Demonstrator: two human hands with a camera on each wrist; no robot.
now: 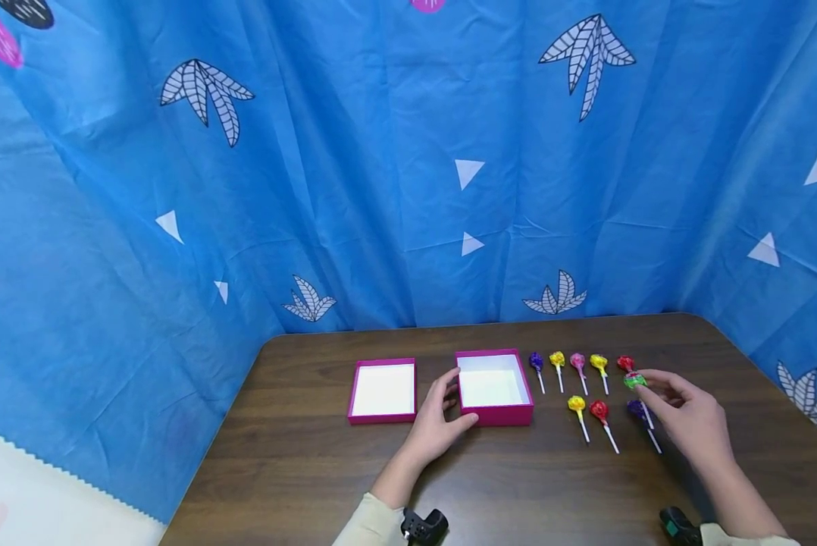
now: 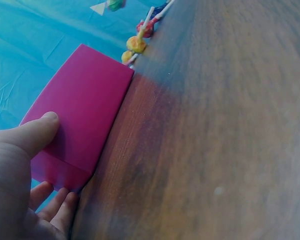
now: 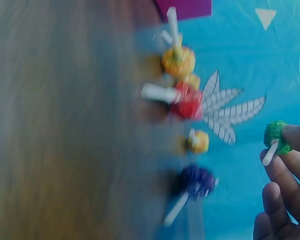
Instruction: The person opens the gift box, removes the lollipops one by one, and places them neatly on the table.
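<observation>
My right hand (image 1: 698, 425) pinches a green lollipop (image 1: 634, 380) by its wrapped head between thumb and fingers. In the right wrist view the lollipop (image 3: 275, 137) is held above the table, its white stick angled down. Below that hand lies a dark purple lollipop (image 1: 637, 409), with a red lollipop (image 1: 625, 362) just behind. At the near left corner of an open magenta box (image 1: 496, 415), my left hand (image 1: 430, 432) holds on, thumb on the front wall and fingers round the left side. The same box (image 2: 90, 105) fills much of the left wrist view. Its white inside holds nothing visible.
Left of the box lies a magenta-rimmed lid (image 1: 383, 390), white inside facing up. Between box and right hand several lollipops lie in two rows, including a yellow one (image 1: 576, 404) and a red one (image 1: 599, 410). A blue patterned curtain (image 1: 395, 189) hangs behind the wooden table (image 1: 299, 470).
</observation>
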